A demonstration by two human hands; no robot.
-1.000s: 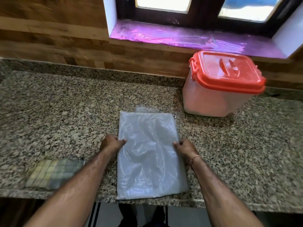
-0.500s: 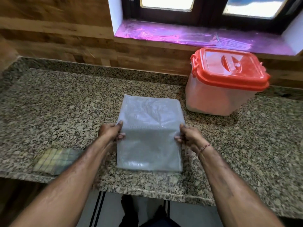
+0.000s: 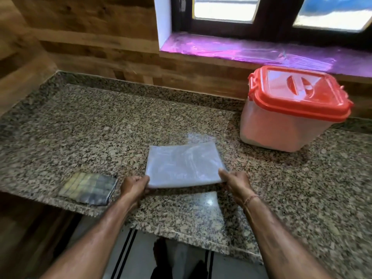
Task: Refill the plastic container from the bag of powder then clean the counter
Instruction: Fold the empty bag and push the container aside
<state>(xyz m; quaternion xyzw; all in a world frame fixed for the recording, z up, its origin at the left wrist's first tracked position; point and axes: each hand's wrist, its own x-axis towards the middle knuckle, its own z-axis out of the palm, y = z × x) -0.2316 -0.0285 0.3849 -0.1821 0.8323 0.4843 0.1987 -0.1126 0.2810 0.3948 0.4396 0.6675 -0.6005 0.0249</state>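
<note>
Hands: left hand [image 3: 134, 185] and right hand [image 3: 236, 183] pinch the folded plastic bag's [image 3: 184, 165] near corners.
Handling: likely light, limp, slippery; grip edges.

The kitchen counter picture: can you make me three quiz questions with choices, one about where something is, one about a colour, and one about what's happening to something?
1. Where is the folded cloth?
A. Left of the hands
B. On the windowsill
C. On the container

2. What colour is the container lid?
A. Blue
B. Red-orange
C. Green

3. How is the plastic bag?
A. Full and upright
B. Hanging up
C. Flat, folded, pinched by both hands

Answers: 1 A, it lies on the counter left of the left hand. 2 B, the lid is red-orange. 3 C, left and right hand grip its near corners.
</note>
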